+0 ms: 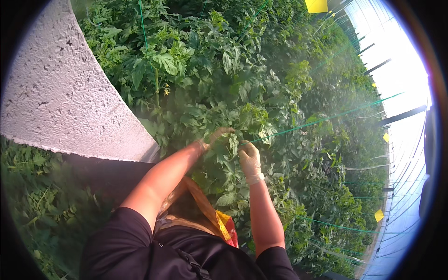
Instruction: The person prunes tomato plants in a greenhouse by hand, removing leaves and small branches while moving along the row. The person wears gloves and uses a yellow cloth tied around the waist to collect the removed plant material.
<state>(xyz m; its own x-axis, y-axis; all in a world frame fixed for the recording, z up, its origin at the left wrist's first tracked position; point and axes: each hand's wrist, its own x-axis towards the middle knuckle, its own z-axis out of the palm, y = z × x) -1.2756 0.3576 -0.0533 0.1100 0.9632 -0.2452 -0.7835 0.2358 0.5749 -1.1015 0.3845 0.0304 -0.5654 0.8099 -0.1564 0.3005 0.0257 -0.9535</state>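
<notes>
Both my hands wear pale, thin gloves and are among tomato plants (196, 84). My right hand (250, 159) is closed on a green string (315, 122), which runs taut up to the right from its fingers. Just left of it, my left hand (218, 134) reaches behind the leaves of a tomato shoot (232, 145); its fingertips are partly hidden, and what they touch cannot be made out. A yellow, red and orange bag (224, 227) hangs at my waist, below the hands.
A rough whitish slab or pillar (77, 91) stands close at the left, its narrow end near my left forearm. More green strings rise from the dense plant rows. Yellow cards (379, 215) hang along the right, beside dark posts (404, 115) and translucent sheeting.
</notes>
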